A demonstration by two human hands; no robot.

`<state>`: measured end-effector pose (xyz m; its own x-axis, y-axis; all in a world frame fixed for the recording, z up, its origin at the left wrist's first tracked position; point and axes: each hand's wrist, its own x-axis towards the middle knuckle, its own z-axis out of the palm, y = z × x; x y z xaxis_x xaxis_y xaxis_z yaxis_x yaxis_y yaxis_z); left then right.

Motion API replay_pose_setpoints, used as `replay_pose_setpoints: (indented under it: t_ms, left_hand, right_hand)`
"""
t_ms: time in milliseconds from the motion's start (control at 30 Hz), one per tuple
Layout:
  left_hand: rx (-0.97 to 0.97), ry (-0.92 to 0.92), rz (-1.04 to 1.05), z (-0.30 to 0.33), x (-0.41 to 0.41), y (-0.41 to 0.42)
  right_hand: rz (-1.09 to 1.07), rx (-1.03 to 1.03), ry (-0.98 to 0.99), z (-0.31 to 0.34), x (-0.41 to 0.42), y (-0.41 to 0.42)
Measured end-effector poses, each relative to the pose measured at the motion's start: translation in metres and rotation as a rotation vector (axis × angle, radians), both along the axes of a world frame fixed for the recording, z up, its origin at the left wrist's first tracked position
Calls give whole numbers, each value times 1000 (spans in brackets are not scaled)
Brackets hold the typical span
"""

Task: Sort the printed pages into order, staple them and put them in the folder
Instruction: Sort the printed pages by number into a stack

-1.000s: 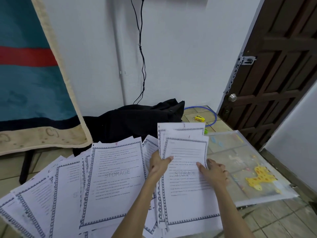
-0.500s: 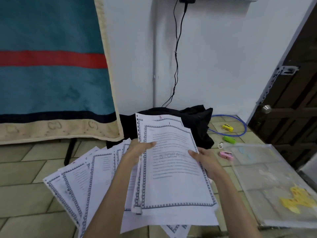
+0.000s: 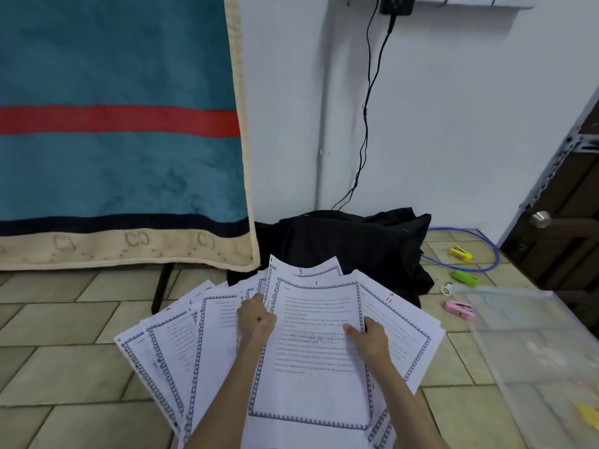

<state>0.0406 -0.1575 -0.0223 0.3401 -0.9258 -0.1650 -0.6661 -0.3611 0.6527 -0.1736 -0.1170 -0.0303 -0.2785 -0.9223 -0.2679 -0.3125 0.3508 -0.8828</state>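
A: Pages (image 3: 181,345) fan out on our left, overlapping like cards over the tiled floor (image 3: 58,367), their numbers mostly hidden by their neighbours.

B: And our left hand (image 3: 256,322) is closed on the left edge of the middle bundle, thumb on top, fingers behind. We should keep that pinch firm so the fan does not slide apart.

A: The sheet marked 1 (image 3: 311,345) lies on top in the centre, with the sheet marked 3 (image 3: 301,270) peeking out behind it. We judge the sorting is only begun: 2 is not to be seen between them.

B: Our right hand (image 3: 369,338) grips the right edge of sheet 1, thumb laid on the print. Behind it sits the sheet marked 11 (image 3: 398,319), plainly out of turn. Best we read the red numbers at the top corners and pull one sheet at a time.

A: Agreed, and square the edges before stapling. The pink stapler (image 3: 460,310) lies on the floor to our right, just beside the clear plastic folder (image 3: 525,345), both within reach, we think.

B: The green one (image 3: 465,277) and the yellow one (image 3: 460,253) lie further off.
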Motion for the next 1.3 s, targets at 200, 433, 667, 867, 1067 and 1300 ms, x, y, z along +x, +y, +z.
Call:
replay_pose_setpoints:
  t_ms: [200,433,667,867,1067,1300]
  left_hand:
    - [-20,-12,43,10,-7,5]
    - [4,212,132,21,2,12]
    - [-84,581,17,35,-1,36]
    - [-245,749,-111,76,10,56]
    - [-654,786,-102,155,-1,77]
    - [-738,566,-79,159,2,84]
  right_hand:
    - [-8,-22,-17,-3,0,1]
    - [53,-49,-32,-4,-3,3]
    - [99,-67,-110,4,-10,10]
    - [163,-216,-427,44,-19,20]
    - [336,-552,-370,136,-17,15]
    - [447,-556,-290,146,-19,13]
